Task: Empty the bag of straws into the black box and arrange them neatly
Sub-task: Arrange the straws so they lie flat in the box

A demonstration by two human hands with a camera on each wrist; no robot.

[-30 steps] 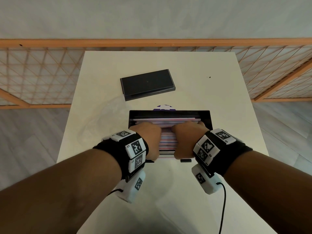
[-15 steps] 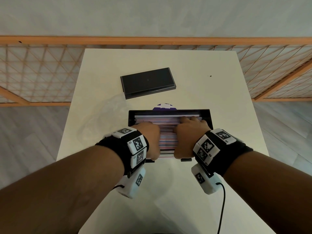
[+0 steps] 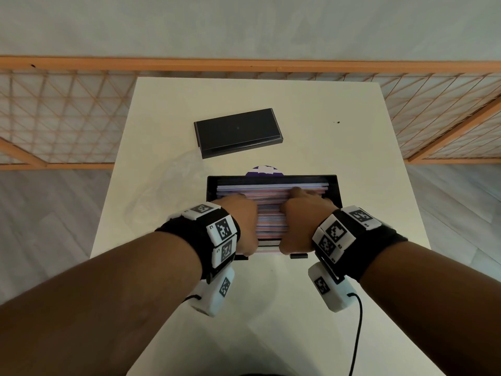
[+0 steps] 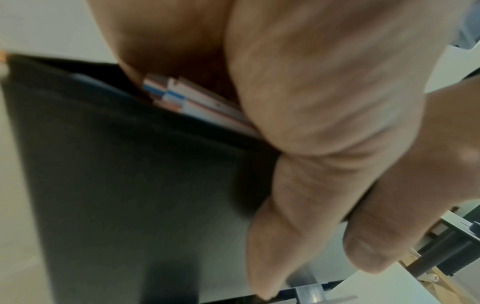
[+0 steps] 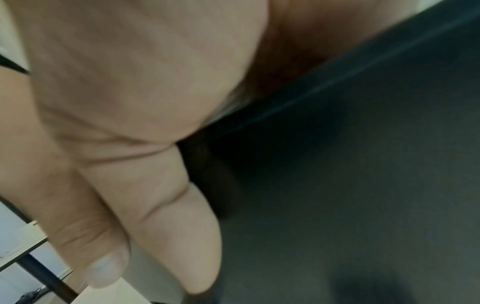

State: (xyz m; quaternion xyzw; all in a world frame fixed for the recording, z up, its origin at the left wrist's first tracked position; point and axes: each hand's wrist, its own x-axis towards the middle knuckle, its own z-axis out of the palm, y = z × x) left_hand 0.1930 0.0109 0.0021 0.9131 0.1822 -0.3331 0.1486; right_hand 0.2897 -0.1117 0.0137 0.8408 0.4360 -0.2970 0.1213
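Observation:
The open black box [image 3: 271, 177] sits at the table's middle, packed with pink, white and blue straws [image 3: 271, 213] lying left to right. My left hand [image 3: 241, 221] rests on the straws' left half, and its thumb hangs down the box's near wall [image 4: 130, 185]. Straw ends [image 4: 187, 98] show under its palm [image 4: 311, 92]. Over the right half lies my right hand [image 3: 301, 213], its fingers stretched flat toward the far wall. Its thumb [image 5: 182, 226] rests against the dark near wall [image 5: 363, 164]. The left fingertips are hidden.
The black lid [image 3: 238, 131] lies farther back on the white table [image 3: 352, 158]. A clear, crumpled plastic bag [image 3: 168, 185] lies left of the box. A purple label [image 3: 264, 170] peeks out behind the box. An orange lattice fence [image 3: 67, 118] stands beyond the table.
My right fingers have slid forward over the straws toward the far wall. The left hand has stayed nearly where it was, and the straws lie flatter.

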